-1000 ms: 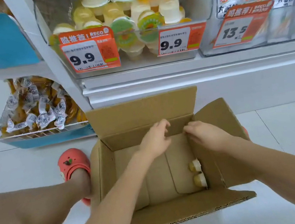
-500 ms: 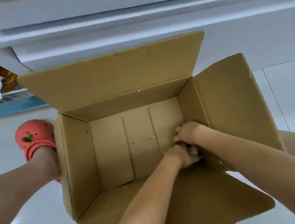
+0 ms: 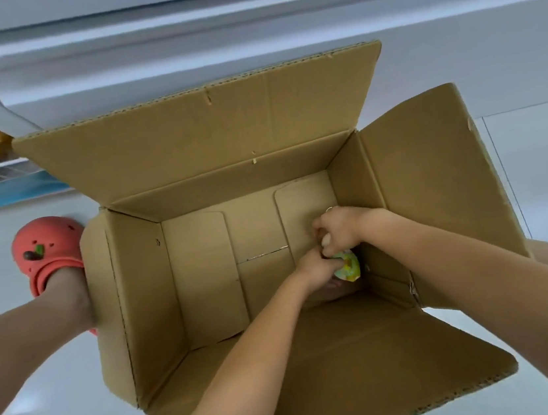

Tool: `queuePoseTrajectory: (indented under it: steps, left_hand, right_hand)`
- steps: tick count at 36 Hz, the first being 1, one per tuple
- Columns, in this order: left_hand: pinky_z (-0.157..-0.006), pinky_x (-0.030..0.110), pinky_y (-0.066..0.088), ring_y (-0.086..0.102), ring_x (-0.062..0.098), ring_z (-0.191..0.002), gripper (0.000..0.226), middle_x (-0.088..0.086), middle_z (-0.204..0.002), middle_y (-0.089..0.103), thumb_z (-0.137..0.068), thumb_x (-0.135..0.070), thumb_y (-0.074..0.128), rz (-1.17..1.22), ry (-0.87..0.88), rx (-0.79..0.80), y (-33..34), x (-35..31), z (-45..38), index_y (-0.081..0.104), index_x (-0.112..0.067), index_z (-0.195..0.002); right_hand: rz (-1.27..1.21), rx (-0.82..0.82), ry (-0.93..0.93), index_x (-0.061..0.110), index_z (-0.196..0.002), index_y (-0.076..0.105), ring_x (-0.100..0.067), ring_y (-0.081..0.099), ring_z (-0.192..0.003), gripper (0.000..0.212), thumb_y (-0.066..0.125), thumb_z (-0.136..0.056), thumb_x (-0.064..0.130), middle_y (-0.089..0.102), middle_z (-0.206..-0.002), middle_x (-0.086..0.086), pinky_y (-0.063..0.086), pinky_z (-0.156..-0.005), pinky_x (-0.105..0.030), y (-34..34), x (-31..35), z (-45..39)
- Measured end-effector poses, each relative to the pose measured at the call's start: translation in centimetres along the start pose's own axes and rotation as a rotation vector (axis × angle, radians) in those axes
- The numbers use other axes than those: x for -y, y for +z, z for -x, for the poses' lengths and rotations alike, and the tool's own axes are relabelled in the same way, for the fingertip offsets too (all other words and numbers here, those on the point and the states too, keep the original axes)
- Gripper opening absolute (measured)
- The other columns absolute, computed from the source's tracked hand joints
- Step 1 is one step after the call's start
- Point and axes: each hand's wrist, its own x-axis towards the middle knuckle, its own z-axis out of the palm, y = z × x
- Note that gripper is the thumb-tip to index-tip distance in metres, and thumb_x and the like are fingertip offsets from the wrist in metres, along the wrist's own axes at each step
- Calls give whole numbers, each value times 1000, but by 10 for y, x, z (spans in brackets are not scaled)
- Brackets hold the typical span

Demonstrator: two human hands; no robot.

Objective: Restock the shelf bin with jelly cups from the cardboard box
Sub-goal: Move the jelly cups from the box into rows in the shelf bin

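My left grip (image 3: 319, 265) curled round a jelly cup (image 3: 348, 266), my right grip (image 3: 337, 230) clutched another, both deep in the cardboard box (image 3: 145, 292).

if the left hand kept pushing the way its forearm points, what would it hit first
Probably the box's right inner wall, near the corner. The left hand reaches up-right across the cardboard box floor, gripping a jelly cup. The right hand sits just beyond it and might be met first; depth is unclear.
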Motion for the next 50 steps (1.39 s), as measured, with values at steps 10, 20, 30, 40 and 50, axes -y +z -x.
queuePoseTrajectory:
  steps: [10,20,30,40,50]
  left_hand:
    - [-85,30,55,63,23,-107,34,11,-122,61,-86,2,56,228,143,91,-99,-15,93,59,-21,-112]
    - [-83,34,57,65,17,-94,22,4,-107,65,-90,-13,62,51,385,94,-137,-86,207,58,-17,-112]
    - [-64,21,56,63,-2,-80,29,1,-104,61,-84,-14,70,-474,832,-247,-144,-187,334,62,-20,-112]
    - [-84,24,52,54,8,-104,48,-10,-113,57,-79,-3,68,-460,1392,-700,-141,-301,373,56,-17,-124]
    - [-86,30,47,54,13,-100,50,-3,-116,61,-71,-17,78,-989,1218,-785,-148,-339,327,63,-23,-119]
  right_hand:
    - [-1262,-105,90,14,-102,57,-16,61,-75,23,40,-96,29,63,-89,-5,48,-61,-23,-18,26,50]
    - [-1280,-76,-196,12,-107,58,-17,60,-83,29,45,-98,36,63,-97,-7,45,-78,-27,-73,79,135]
    - [-810,-728,-467,18,-106,66,-2,64,-71,22,61,-89,29,66,-89,-2,52,-58,-18,-144,117,263]
    - [-404,-1548,-536,22,-123,54,-17,57,-103,36,64,-88,22,50,-113,2,49,-88,-30,-247,102,292]
    - [-172,-1520,-465,26,-121,59,-12,49,-94,40,69,-83,19,48,-110,1,39,-83,-20,-281,77,286]
